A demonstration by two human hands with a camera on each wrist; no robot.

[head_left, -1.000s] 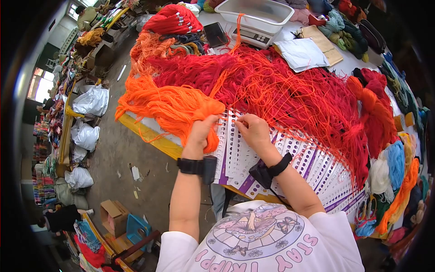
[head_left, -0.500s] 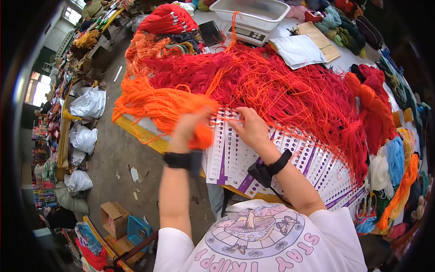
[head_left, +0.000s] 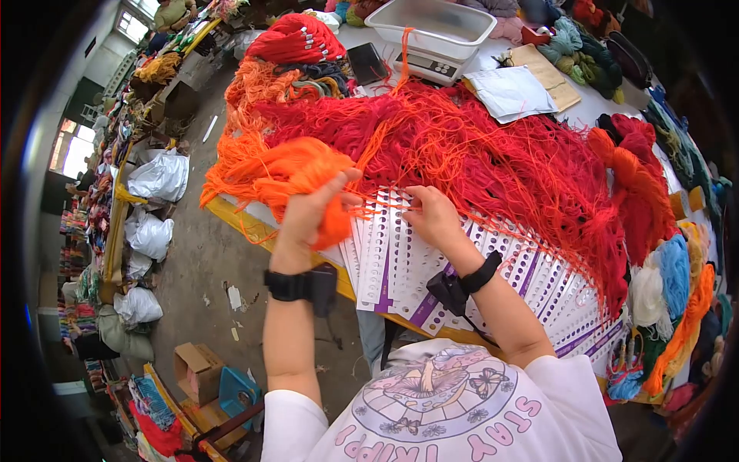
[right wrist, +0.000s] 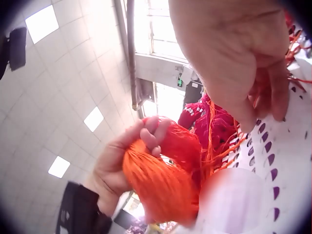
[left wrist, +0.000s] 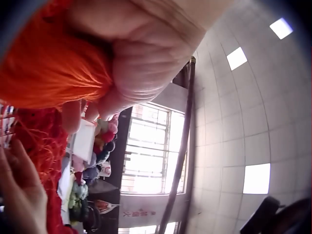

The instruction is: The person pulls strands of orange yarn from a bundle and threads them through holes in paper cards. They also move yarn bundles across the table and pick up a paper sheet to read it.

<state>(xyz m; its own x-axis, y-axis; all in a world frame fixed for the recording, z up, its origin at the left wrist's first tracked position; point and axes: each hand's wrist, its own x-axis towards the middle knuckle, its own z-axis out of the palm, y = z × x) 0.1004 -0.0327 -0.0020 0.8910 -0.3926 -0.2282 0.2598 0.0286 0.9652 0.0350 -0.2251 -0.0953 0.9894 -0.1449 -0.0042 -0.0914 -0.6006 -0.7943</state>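
A thick skein of orange yarn (head_left: pixel 335 219) is gripped by my left hand (head_left: pixel 305 212); the left wrist view shows the palm and thumb around its gathered end. The rest of the orange yarn trails left over the table edge. My right hand (head_left: pixel 433 219) is bent over white punched cards (head_left: pixel 373 266) with purple bands and rows of holes, its fingers curled at thin orange strands (head_left: pixel 391 204) that run between the hands. In the right wrist view, those fingertips hang close over the holes. A large tangled heap of red and orange yarn (head_left: pixel 493 162) lies beyond both hands.
At the back stand a scale (head_left: pixel 423 68) with a white tub (head_left: pixel 431 27), a dark phone-like slab (head_left: pixel 367 63) and a white packet (head_left: pixel 512 91). Hanks of blue yarn (head_left: pixel 672 277) lie at the right. A yellow table edge (head_left: pixel 246 227) borders the floor at left.
My left hand has drawn the orange skein left, uncovering more of the cards' left end. My right hand stays near the same spot, slightly shifted, with strands between the hands.
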